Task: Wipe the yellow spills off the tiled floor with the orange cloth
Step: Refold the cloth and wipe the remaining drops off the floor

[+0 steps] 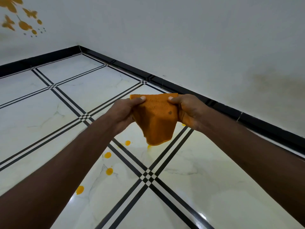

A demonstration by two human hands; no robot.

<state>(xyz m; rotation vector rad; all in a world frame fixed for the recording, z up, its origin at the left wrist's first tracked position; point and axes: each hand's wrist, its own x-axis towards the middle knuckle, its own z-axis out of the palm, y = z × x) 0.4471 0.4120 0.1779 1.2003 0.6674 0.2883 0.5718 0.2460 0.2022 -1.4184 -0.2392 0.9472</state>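
two bare arms reach forward over a glossy white tiled floor crossed by black stripes. the left hand and the right hand each pinch an upper corner of an orange cloth, thumbs on top, fingers curled behind it. the cloth hangs in the air between the hands, above the floor. yellow spills dot the tiles below and to the left of it. a black skirting edges the pale wall, which carries orange butterfly decals.

Two bare forearms, no sleeves, short fingernails
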